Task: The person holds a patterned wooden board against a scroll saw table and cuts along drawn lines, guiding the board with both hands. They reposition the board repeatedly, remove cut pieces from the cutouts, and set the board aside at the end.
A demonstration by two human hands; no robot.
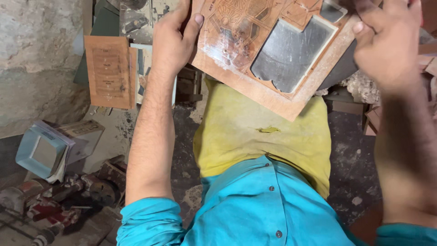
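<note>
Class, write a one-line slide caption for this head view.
Left hand and blurred right hand hold a laser-cut wooden board over a yellow cloth.

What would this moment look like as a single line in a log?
left hand: grips edge of carved wooden board | right hand: blurred, at board's other edge | below: yellow cloth on lap

My left hand (pixel 175 38) grips the edge of a carved wooden board (pixel 277 98) with cut-out windows, thumb on its face. My right hand (pixel 387 43), blurred, touches its far corner above my yellow cloth (pixel 255 136).
</note>
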